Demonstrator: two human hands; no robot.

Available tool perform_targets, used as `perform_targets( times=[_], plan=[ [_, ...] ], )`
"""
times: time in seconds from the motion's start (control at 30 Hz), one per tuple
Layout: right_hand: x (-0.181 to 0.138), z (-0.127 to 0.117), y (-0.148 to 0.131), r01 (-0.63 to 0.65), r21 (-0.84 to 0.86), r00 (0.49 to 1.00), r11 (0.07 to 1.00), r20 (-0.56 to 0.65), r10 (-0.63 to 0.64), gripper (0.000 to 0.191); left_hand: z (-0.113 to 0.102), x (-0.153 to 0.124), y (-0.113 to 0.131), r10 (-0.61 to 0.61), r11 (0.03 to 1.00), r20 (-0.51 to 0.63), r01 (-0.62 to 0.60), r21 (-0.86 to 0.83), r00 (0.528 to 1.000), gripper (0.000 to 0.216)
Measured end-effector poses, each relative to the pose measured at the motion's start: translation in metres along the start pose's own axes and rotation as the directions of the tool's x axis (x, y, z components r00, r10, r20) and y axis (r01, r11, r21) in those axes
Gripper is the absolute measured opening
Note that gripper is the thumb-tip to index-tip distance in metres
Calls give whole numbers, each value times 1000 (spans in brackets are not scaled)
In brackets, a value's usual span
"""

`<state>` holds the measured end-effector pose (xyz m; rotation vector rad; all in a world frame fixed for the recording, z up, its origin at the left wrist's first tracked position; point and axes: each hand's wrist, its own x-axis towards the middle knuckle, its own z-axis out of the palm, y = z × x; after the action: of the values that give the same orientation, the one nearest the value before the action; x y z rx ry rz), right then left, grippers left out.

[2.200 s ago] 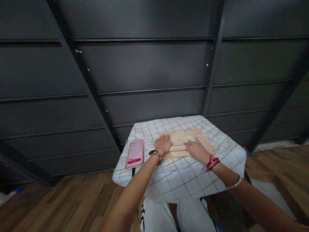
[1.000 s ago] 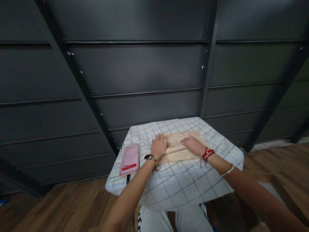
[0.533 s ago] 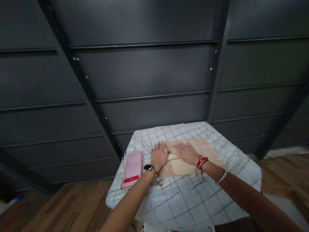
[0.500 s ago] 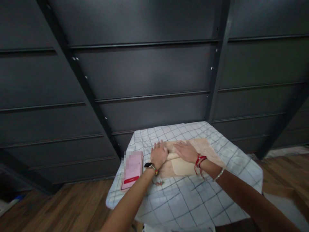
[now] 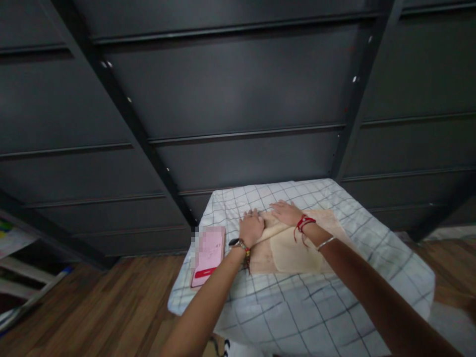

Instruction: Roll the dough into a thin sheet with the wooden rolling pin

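Note:
A pale sheet of flattened dough [image 5: 297,250] lies on a tan board [image 5: 260,258] on a small table covered with a white checked cloth [image 5: 297,307]. A wooden rolling pin [image 5: 275,229] lies across the far part of the dough. My left hand [image 5: 252,227] presses on its left end with fingers lying over it. My right hand [image 5: 284,212] lies flat on the pin near the far edge of the dough, fingers stretched out.
A pink phone [image 5: 208,255] lies on the cloth left of the board. A dark metal wall with slanted beams [image 5: 141,134] rises just behind the table. Wooden floor [image 5: 92,307] spreads to the left, with shelves [image 5: 15,277] at the far left.
Both hands and the rolling pin have moved away from me toward the far edge of the dough. More flattened dough shows in front of the hands. The camera has shifted right.

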<state>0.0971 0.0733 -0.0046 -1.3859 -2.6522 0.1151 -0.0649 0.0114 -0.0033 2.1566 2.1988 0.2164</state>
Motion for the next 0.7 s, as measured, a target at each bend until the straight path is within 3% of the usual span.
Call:
perform_targets(
  times=[0.1,0.27,0.37,0.5,0.7],
  plan=[
    [-21,1,2,98,-12,995,995,35,-97,45,-2,-28,13,19,999,78,-16,-42,997,52],
    [-65,2,7,222,-14,975,975,-26,-222,47,1,-77,33,88,996,-67,-86,32,994,60],
    [-69,4,8,242,-51,967,969,-66,-245,46,2,-88,33,66,997,-87,-61,51,994,60],
    [-42,5,6,243,-85,964,966,-90,-250,44,3,-73,22,-44,996,-120,53,78,992,60],
    [20,-8,-2,229,-71,972,971,-31,-231,34,1,-21,0,-180,982,-95,184,35,979,58]
  ],
)
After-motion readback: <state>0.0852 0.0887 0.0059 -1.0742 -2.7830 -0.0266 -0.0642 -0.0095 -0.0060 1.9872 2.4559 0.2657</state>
